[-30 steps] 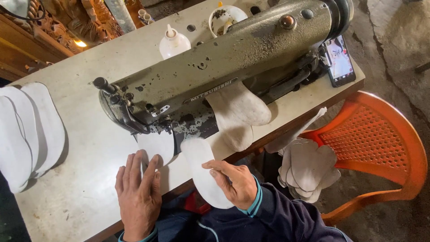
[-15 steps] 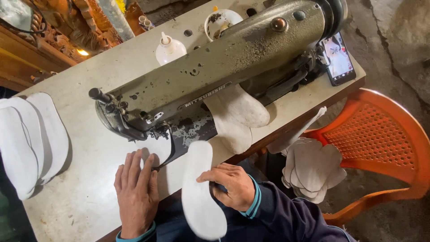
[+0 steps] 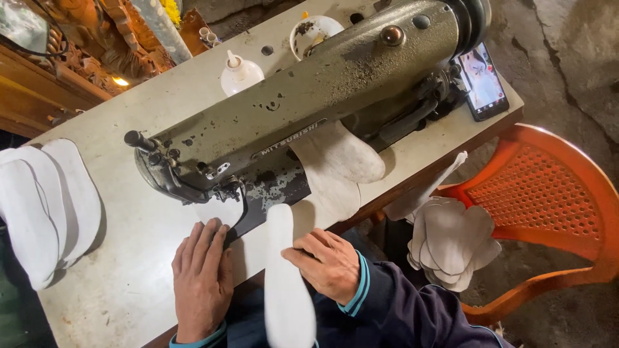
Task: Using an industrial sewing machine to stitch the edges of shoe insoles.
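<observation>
Against the earlier frame, the white insole [image 3: 287,283] now hangs further off the near table edge, its far tip lying just beside the sewing machine [image 3: 303,109] base and its near end blurred and cut off by the bottom of the view. The right hand [image 3: 327,263] is clamped on the insole's right edge, thumb and fingers pinching it; it sat higher on the piece before. The left hand [image 3: 202,277] lies flat and open on the table [image 3: 129,283], fingertips on a small white piece [image 3: 219,211] under the needle area, much as before. The hands are apart, the insole between them. The needle and presser foot are hard to make out behind the machine head. A stack of insoles [image 3: 45,206] at far left is partly cut off. More white pieces [image 3: 451,241] rest on the orange chair [image 3: 548,200] at right, partly hidden by the table edge. A phone [image 3: 482,80] leans behind the machine.
</observation>
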